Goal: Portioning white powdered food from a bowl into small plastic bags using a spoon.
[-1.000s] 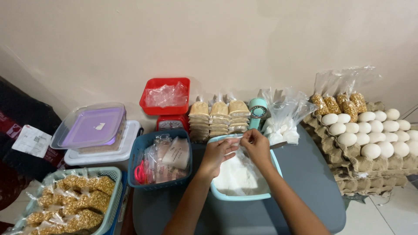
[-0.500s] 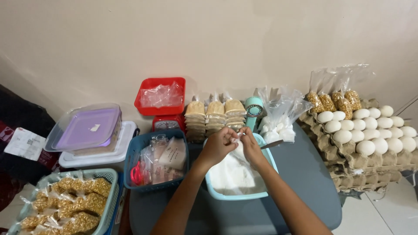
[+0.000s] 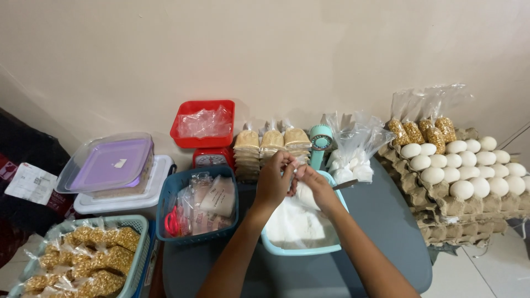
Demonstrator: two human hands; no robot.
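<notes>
Far left, a purple lidded box [image 3: 107, 164]. Next, a dark blue basket [image 3: 197, 207] of packets. In the middle, both hands, left [image 3: 274, 179] and right [image 3: 312, 185], pinched shut on a small clear bag [image 3: 305, 194] above the light blue tub [image 3: 301, 249] of white powder. Far right, white eggs [image 3: 462, 165] in trays.

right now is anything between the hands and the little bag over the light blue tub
Nothing visible. The left hand and right hand are both already at the small clear bag, directly above the light blue tub of white powder.
</notes>
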